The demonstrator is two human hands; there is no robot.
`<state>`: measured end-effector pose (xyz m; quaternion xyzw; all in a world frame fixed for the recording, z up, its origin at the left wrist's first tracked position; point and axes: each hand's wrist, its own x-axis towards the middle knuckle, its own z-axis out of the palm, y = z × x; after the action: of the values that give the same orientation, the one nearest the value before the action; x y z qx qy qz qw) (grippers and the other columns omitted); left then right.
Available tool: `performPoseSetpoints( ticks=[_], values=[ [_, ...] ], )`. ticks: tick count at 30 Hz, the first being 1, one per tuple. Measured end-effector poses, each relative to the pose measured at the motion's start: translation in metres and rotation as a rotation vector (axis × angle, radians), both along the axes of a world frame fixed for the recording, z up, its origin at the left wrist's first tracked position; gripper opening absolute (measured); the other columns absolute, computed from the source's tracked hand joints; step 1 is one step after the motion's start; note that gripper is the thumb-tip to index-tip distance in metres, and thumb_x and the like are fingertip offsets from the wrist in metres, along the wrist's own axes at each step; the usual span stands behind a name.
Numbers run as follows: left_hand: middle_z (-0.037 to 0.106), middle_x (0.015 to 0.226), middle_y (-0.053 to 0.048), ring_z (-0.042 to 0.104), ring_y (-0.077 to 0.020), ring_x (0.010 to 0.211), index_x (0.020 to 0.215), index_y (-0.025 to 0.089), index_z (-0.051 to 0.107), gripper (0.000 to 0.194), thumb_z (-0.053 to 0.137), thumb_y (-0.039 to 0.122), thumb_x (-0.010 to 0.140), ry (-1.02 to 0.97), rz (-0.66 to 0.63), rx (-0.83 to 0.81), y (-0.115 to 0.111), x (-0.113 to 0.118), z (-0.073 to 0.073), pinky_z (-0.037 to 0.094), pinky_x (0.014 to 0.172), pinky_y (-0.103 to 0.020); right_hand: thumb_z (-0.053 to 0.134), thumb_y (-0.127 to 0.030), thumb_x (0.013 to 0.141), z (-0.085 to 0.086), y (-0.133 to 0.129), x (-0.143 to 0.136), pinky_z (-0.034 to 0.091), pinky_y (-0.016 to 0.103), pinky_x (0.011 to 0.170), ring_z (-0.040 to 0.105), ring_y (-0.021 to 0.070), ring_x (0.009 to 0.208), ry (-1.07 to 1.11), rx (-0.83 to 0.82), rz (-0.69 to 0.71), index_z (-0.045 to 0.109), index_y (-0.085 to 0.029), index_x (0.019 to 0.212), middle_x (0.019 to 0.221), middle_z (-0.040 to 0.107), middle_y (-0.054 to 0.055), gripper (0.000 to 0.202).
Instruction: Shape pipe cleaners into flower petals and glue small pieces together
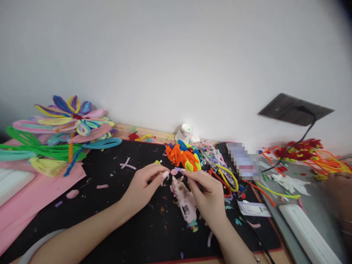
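My left hand is closed in a pinch, thumb against fingertips; what it holds, if anything, is too small to make out. Facing it, my right hand pinches a short purple fuzzy stem. A small pink fuzzy bit shows between the two hands, close to the purple stem. Just below the fingertips is a pale pink glue gun, its nozzle toward my hands and part of its body hidden by my right hand. Behind them sits a bunch of orange, yellow and blue looped pipe cleaners.
Fuzzy scraps litter the black mat. Looped pipe-cleaner flowers rise at left over pink paper. A white cup stands by the wall. At right are a phone, a white power strip and another person's blurred hand.
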<state>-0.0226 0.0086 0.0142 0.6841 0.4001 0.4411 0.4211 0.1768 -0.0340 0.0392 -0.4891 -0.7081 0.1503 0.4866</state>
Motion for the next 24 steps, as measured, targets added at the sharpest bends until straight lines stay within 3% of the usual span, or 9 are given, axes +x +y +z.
performPoseSetpoints(
  ticks=[3,7,17,24],
  values=[
    [0.078,0.085,-0.004,0.073,-0.0172,0.073,0.098,0.019,0.074,0.016,0.064,0.028,0.089,-0.113,0.034,-0.095,-0.001,0.0004,0.0002,0.06,0.068,-0.027,0.061,-0.004,0.091,-0.0004,0.0008,0.0011,0.058,0.024,0.064,0.074,0.0162,0.069,0.002,-0.01,0.017,0.084,-0.021,0.1,0.082,0.081,0.005,0.03],
    [0.081,0.088,-0.004,0.078,-0.0195,0.081,0.099,0.02,0.072,0.016,0.069,0.024,0.084,-0.204,-0.012,-0.143,-0.0016,0.002,-0.0038,0.065,0.079,-0.031,0.06,-0.004,0.092,-0.0026,0.0011,0.0009,0.056,0.023,0.063,0.072,0.0155,0.068,-0.017,-0.031,0.061,0.083,-0.02,0.101,0.081,0.08,0.005,0.03],
    [0.081,0.089,-0.003,0.078,-0.0177,0.08,0.094,0.021,0.076,0.014,0.069,0.019,0.082,-0.184,-0.01,-0.099,-0.0011,0.0019,-0.0075,0.066,0.076,-0.027,0.061,-0.004,0.092,-0.0037,0.0018,0.0016,0.053,0.021,0.061,0.068,0.0133,0.063,-0.037,-0.032,0.084,0.083,-0.019,0.101,0.076,0.077,0.004,0.028],
    [0.081,0.085,-0.002,0.077,-0.0158,0.075,0.087,0.021,0.078,0.012,0.066,0.018,0.084,-0.148,-0.022,-0.065,-0.0018,0.0026,-0.0031,0.064,0.072,-0.023,0.061,-0.008,0.092,-0.0043,0.0022,0.0019,0.058,0.024,0.07,0.073,0.0158,0.072,-0.055,-0.108,0.116,0.082,-0.02,0.105,0.084,0.081,0.004,0.028]
  ],
)
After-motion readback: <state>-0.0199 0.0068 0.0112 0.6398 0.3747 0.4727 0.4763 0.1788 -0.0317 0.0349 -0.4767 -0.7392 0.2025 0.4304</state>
